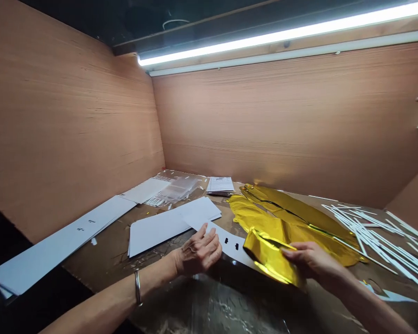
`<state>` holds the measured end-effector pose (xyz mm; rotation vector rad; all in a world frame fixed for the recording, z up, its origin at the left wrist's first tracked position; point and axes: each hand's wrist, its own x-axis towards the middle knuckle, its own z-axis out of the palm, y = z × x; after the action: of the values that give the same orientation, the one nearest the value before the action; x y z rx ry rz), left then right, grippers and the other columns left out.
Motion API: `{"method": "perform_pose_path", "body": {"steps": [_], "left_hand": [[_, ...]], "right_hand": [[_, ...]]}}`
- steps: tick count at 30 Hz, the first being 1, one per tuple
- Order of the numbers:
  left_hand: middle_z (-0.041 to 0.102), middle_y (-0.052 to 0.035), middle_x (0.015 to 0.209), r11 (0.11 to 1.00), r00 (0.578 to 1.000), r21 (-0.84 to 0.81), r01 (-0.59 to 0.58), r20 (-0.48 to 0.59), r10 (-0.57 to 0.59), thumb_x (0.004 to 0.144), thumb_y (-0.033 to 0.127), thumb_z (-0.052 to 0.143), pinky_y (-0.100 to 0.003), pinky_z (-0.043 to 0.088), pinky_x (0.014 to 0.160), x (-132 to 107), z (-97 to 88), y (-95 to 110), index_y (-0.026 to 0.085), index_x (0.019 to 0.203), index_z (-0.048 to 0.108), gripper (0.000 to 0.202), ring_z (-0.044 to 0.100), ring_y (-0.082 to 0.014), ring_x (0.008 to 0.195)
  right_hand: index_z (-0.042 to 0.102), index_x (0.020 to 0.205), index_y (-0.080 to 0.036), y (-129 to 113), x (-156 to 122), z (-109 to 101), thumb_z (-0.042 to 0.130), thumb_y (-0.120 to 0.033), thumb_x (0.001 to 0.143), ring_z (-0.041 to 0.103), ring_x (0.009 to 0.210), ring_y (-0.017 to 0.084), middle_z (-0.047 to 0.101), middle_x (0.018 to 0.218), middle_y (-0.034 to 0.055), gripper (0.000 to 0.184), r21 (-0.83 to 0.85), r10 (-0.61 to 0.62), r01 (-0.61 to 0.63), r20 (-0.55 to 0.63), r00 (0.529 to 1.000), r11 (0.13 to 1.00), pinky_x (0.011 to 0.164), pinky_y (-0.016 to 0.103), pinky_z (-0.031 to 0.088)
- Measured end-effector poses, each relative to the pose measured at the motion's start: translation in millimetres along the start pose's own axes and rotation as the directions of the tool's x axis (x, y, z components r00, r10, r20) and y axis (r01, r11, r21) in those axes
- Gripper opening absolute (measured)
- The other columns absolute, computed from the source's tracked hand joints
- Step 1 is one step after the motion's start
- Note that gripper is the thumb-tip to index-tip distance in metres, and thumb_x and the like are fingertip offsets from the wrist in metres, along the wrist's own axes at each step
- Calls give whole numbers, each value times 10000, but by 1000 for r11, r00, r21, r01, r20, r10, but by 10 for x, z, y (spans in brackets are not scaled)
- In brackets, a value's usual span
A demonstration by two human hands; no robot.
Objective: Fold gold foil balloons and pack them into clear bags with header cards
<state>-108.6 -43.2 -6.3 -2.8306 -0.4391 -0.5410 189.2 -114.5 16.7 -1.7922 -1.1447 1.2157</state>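
Both palm-down: left hand (198, 253), right hand (311, 262).

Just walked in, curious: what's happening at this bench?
A person holds a folded gold foil piece beside a white card on the table. The right hand grips the foil, the left hand holds the card. More gold foil lies behind, white sticks at right, white card stacks at left.
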Motion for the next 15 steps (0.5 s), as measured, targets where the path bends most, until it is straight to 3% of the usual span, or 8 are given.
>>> {"method": "perform_pose_path", "body": {"steps": [2,3,5,6,8,11,13,15], "left_hand": [[494,-120,1210,966,961,-42,255,-99,-258,840,178,383,-594,142,974,30,51,3,184,1057,521,257,256,-305,1238],[416,-122,1283,908,890,-82,411,-176,-420,822,250,450,-597,109,980,46,78,-2,191,1121,474,306,169,-318,1265],[269,-150,1364,703,634,-301,644,-305,-711,734,403,567,-549,161,992,92,141,-11,180,1257,307,625,103,-327,1277],[262,-169,1360,574,491,-482,662,-301,-818,707,458,576,-504,242,977,124,176,-14,170,1295,216,747,158,-322,1266],[382,-180,1279,266,297,-828,494,-127,-946,739,491,519,-395,413,856,206,248,-18,169,1320,89,790,380,-282,1167],[554,-131,1067,-168,151,-976,137,188,-970,764,411,528,-277,482,633,353,324,-24,182,1314,55,761,601,-185,829],[586,-100,990,-277,77,-961,24,278,-957,716,349,597,-254,476,586,447,345,-30,172,1292,147,752,607,-143,688],[607,-84,945,-254,137,-967,27,255,-957,695,335,610,-263,480,624,524,353,-31,138,1199,349,600,605,-145,691]], "right_hand": [[513,513,-161,142,116,111,595,-306,610,370,297,63,447,369,-35,193,-119,94,-93,1,996,989,310,181,230],[506,496,-164,203,164,156,592,-285,604,351,269,61,431,343,-39,184,-143,117,-115,5,993,983,293,181,207],[494,474,-171,281,229,214,583,-267,605,336,232,64,424,317,-40,185,-180,122,-121,-8,993,976,270,181,179],[486,471,-173,298,248,227,578,-264,609,342,226,67,430,316,-39,188,-196,119,-119,-11,993,973,265,180,173],[474,475,-177,307,271,233,568,-256,617,358,225,74,433,317,-39,188,-219,115,-116,-19,993,969,262,176,167],[466,484,-180,305,290,231,552,-262,632,369,234,79,433,323,-38,189,-241,125,-128,-29,992,962,265,174,172],[468,479,-180,312,302,237,551,-279,632,383,248,83,439,330,-33,200,-252,128,-129,-24,992,959,271,176,191],[469,469,-180,321,315,247,554,-292,625,396,259,86,446,335,-28,211,-266,121,-121,-18,992,956,278,179,207]]}}
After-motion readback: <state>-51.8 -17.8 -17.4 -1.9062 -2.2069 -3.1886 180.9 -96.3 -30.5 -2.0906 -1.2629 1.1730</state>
